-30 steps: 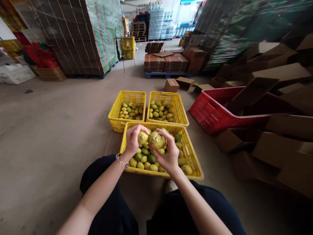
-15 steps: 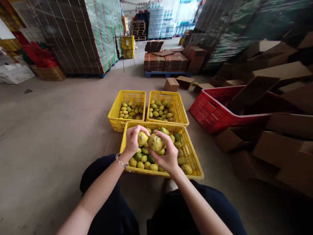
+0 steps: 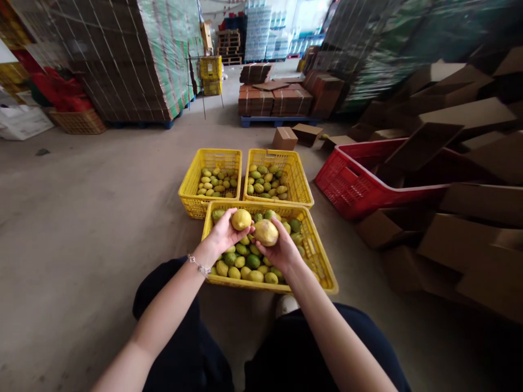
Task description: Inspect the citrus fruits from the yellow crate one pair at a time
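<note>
Over the near yellow crate (image 3: 272, 287), my left hand (image 3: 223, 235) holds a yellow lemon (image 3: 241, 219), its fingers curled beneath the fruit. My right hand (image 3: 283, 251) grips a larger, paler lemon (image 3: 266, 233) with brownish marks on its skin. The two fruits are close together, and the fingertips of both hands nearly meet between them. Below lie many yellow and green lemons (image 3: 253, 262) in the near crate, partly hidden by my hands. A bracelet (image 3: 199, 265) circles my left wrist.
Behind the near crate stand a left yellow crate (image 3: 190, 190) and a right yellow crate (image 3: 301, 182), both partly filled with lemons. To the right sits a red crate (image 3: 347, 182) among heaped cardboard boxes (image 3: 469, 239). Flattened cartons (image 3: 275, 102) rest on a blue pallet farther back.
Both hands have turned palm-up, rotating the lemons so that other sides show. The left lemon has risen slightly; the right one has shifted a little right and up.
</note>
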Tool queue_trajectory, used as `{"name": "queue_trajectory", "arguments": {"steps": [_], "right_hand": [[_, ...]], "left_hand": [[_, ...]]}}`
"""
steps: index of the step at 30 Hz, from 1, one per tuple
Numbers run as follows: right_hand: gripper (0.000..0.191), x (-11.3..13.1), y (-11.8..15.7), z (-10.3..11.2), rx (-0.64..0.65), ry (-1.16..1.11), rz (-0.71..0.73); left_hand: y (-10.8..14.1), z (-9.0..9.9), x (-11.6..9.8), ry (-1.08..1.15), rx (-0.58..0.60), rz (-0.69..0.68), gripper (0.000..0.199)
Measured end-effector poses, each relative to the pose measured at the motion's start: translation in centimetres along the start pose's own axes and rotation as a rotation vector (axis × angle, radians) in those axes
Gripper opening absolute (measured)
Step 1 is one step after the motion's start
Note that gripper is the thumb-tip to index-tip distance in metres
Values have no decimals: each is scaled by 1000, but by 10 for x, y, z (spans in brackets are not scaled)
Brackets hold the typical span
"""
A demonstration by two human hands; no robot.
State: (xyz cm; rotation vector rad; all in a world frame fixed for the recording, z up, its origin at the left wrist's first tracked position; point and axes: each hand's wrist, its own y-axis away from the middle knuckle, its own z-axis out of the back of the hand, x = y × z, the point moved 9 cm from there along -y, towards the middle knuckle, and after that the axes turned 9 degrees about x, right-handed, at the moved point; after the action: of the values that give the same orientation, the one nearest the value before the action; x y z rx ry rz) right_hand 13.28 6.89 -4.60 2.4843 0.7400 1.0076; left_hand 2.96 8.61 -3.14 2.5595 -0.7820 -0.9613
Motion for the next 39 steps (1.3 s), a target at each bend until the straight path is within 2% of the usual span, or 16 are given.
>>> {"name": "queue_trajectory", "arguments": {"steps": [4,8,13,18,20,25,31,35,39], "right_hand": [[25,-4,0,0,23,-117,-36],[27,-7,-1,2,37,-119,-67],[21,0,-1,5,2,-16,30],[18,7,4,1,-16,22,76],[16,9,6,1,-24,24,84],[14,13,8,3,-37,-22,89],[23,11,8,12,-134,-41,66],[24,7,6,12,-133,-48,45],[20,4,6,13,-161,-52,53]], "left_hand": [[-2,-5,3,-76,45,-2,40],[-2,-7,6,-48,88,16,43],[-2,-8,3,-14,104,-2,42],[3,-1,-10,-5,-9,-128,27],[5,-2,-12,-18,-14,-146,23],[0,-2,-5,-18,39,-82,34],[-5,8,4,195,-49,-66,31],[-1,12,0,203,-144,-117,25],[-2,13,8,194,-145,-48,24]]}}
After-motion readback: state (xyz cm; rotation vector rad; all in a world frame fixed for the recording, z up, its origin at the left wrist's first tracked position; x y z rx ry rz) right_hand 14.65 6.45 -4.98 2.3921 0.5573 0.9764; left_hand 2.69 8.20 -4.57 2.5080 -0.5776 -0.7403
